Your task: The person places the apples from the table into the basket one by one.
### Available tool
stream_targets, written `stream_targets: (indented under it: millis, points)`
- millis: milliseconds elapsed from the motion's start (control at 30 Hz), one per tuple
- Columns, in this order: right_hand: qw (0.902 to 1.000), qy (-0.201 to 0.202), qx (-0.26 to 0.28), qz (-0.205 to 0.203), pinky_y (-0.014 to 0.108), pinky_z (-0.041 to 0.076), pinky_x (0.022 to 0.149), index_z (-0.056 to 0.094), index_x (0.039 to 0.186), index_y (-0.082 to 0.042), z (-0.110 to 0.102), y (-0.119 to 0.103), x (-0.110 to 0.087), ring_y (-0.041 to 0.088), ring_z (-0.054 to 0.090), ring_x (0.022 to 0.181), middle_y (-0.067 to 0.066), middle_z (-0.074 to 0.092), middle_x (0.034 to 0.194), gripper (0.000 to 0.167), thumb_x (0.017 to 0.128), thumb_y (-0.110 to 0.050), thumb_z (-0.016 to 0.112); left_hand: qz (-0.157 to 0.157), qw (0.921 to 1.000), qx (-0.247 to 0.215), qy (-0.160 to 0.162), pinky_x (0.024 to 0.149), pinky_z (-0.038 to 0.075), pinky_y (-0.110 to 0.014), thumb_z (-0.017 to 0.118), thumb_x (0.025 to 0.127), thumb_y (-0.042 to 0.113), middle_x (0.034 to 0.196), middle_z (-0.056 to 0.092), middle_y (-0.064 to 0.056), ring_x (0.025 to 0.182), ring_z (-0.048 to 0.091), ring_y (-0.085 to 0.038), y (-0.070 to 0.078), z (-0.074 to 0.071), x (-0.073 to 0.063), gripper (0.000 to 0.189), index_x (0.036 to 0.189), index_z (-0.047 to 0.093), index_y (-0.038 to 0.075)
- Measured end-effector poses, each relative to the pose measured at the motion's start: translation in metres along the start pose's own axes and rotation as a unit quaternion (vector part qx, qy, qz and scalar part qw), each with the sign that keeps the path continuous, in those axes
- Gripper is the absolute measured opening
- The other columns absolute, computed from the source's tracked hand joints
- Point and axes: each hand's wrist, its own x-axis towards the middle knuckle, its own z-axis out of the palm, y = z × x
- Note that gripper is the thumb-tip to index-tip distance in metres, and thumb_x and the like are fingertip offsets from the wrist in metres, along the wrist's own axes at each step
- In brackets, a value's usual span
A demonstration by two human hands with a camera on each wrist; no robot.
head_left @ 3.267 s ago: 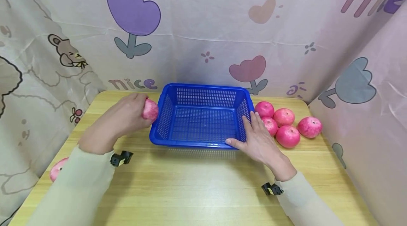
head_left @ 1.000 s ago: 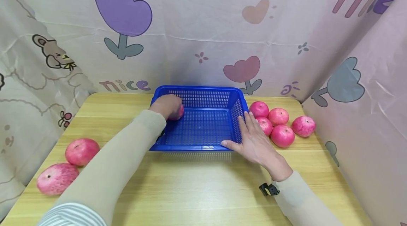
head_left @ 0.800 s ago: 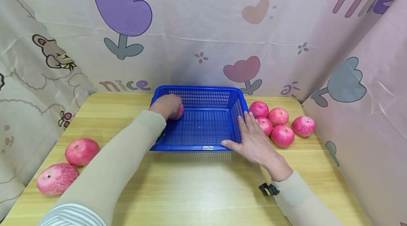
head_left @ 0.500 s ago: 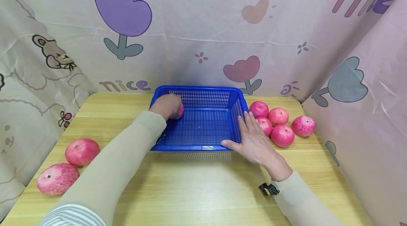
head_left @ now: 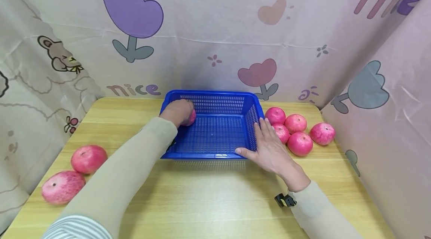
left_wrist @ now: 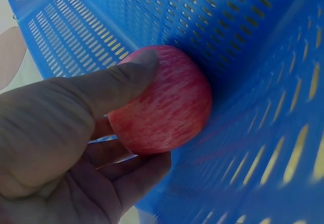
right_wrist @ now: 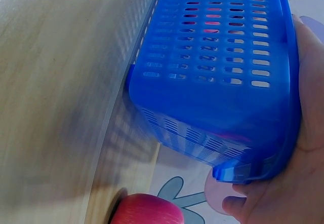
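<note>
A blue plastic basket (head_left: 215, 134) with slotted walls stands on the wooden table. My left hand (head_left: 176, 112) reaches down into its left end and holds a red apple (head_left: 192, 118). In the left wrist view the thumb lies over the apple (left_wrist: 169, 102) and the fingers curve under it, close to the slotted wall. At the basket's right end my right hand (head_left: 271, 153) rests on the rim, fingers extended and thumb on the front edge. The right wrist view shows this hand (right_wrist: 306, 178) along the rim from outside.
Several apples (head_left: 300, 144) lie grouped on the table just right of the basket. Two more apples (head_left: 89, 159) (head_left: 63, 187) lie at the left, beside the left sleeve. A printed curtain (head_left: 202, 25) hangs behind the table (head_left: 208, 198) and along both sides.
Since the oldest frame, my left hand has carried the apple from outside the basket's left rim down inside it. Over the last second both hands have stayed almost still.
</note>
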Motion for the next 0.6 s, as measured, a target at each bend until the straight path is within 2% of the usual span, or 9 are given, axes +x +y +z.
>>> stream_targets:
  millis: [200,300,433,600]
  points:
    - [1.0,-0.004,0.0,0.004,0.06,0.014,0.131,0.016,0.167,0.002,0.001,0.0,0.0,0.038,-0.004,0.165,0.022,0.001,0.177,0.126,0.087,-0.091,0.047,-0.001,0.9999,-0.011,-0.01,0.109,0.052,-0.057,0.061,0.1,0.024,0.123,0.07,-0.025,0.115,0.067,-0.042,-0.002,-0.001,0.002,0.034,0.12,0.063,-0.003]
    - [1.0,-0.005,0.0,0.004,0.061,0.014,0.131,0.016,0.167,0.002,0.001,0.0,0.0,0.039,-0.003,0.165,0.022,0.001,0.177,0.127,0.087,-0.091,0.047,-0.002,0.9998,-0.012,-0.016,0.111,0.051,-0.058,0.063,0.099,0.025,0.128,0.069,-0.026,0.122,0.066,-0.043,-0.003,-0.003,0.001,0.04,0.127,0.062,-0.004]
    - [1.0,-0.002,-0.001,0.002,0.061,0.015,0.131,0.017,0.167,0.002,0.0,0.0,0.0,0.041,-0.001,0.164,0.023,0.002,0.177,0.126,0.088,-0.091,0.047,0.003,0.9999,-0.005,-0.008,0.111,0.051,-0.06,0.065,0.097,0.026,0.134,0.067,-0.027,0.127,0.063,-0.045,-0.004,-0.007,-0.003,0.05,0.136,0.059,-0.005]
    - [1.0,0.003,-0.002,-0.001,0.062,0.015,0.131,0.018,0.167,0.003,0.0,0.0,0.0,0.042,0.0,0.164,0.024,0.003,0.176,0.126,0.088,-0.09,0.047,0.02,0.9998,-0.004,0.01,0.11,0.051,-0.06,0.07,0.093,0.026,0.134,0.066,-0.027,0.127,0.063,-0.044,-0.007,-0.016,-0.007,0.055,0.137,0.059,-0.005]
